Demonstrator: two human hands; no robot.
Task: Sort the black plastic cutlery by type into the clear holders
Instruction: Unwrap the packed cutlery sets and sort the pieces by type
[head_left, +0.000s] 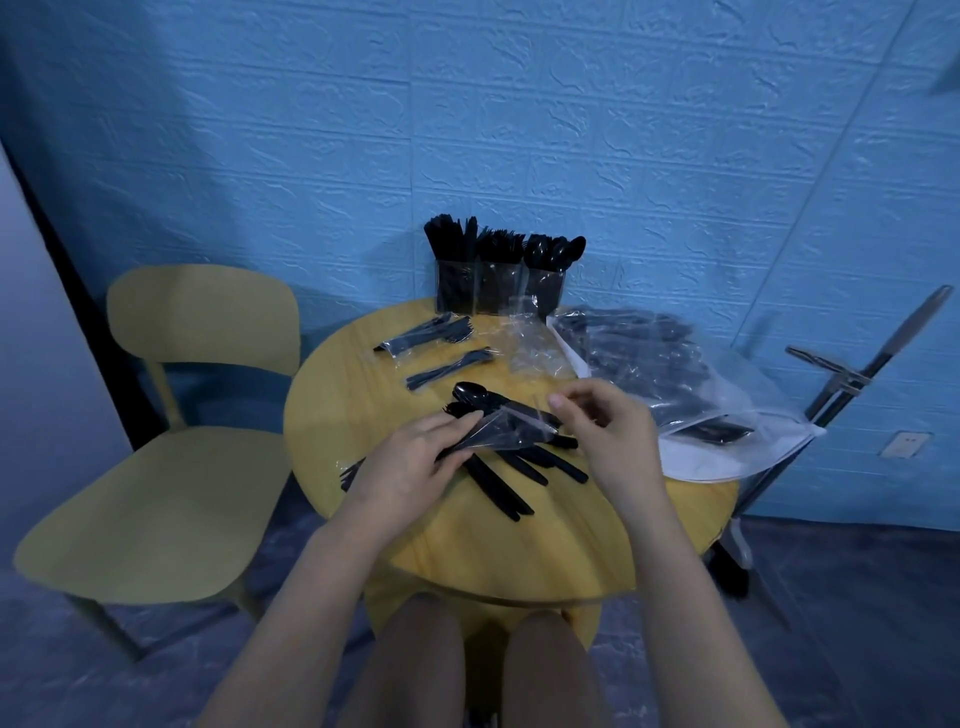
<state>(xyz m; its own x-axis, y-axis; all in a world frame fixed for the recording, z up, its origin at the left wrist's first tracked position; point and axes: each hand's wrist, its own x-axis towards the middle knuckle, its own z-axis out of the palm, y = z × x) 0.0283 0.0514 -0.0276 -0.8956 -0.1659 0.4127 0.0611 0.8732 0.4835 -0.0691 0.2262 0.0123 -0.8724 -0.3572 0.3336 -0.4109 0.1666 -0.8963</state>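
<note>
On the round yellow table (467, 551) my left hand (415, 462) grips a clear wrapper (506, 432) with black cutlery in it. My right hand (602, 431) pinches the wrapper's other end between thumb and fingers. Loose black knives (498, 486) and a spoon (470, 391) lie under and around the wrapper. Two more wrapped cutlery packs (431, 332) (449, 368) lie further back. Three clear holders (498, 283) at the table's far edge stand full of black cutlery, with spoons in the right one.
A large clear bag (675, 374) of wrapped cutlery lies at the table's right, over a white sheet. Empty wrappers (530, 348) lie in front of the holders. A yellow chair (171, 467) stands to the left. A metal stand (852, 374) rises at the right.
</note>
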